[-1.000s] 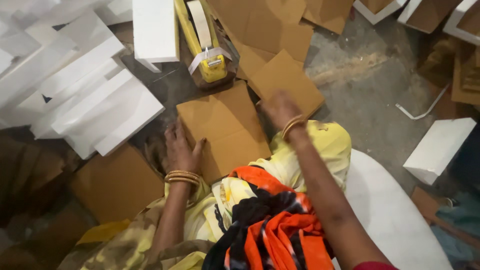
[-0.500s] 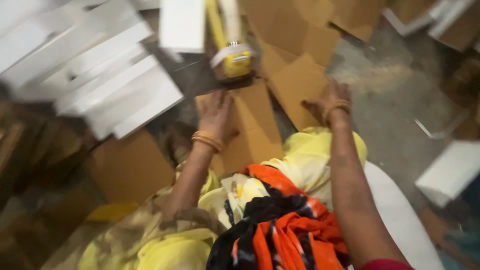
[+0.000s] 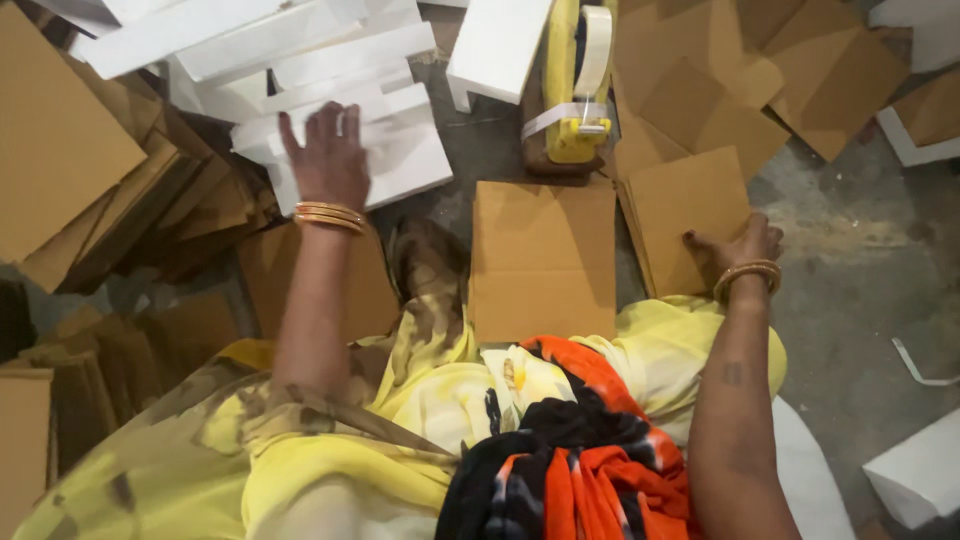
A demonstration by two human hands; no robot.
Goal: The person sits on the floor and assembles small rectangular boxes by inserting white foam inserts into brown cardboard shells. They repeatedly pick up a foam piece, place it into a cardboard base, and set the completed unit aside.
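Observation:
My left hand lies flat with fingers spread on a white foam block, the nearest of several stacked white blocks. My right hand rests with its fingertips on a brown cardboard sheet at the right. Between my hands a folded cardboard piece lies flat on the floor in front of my lap. Both wrists carry gold bangles. A yellow tape dispenser with a roll of clear tape stands just beyond the cardboard piece.
Stacks of brown cardboard sheets fill the left side, and more lie at the top right. Loose white foam pieces sit at the right on the grey concrete floor. Yellow cloth covers my lap.
My left hand has left the cardboard piece and reached up left onto the white foam block. My right hand has shifted right onto the cardboard sheet. The camera has moved left.

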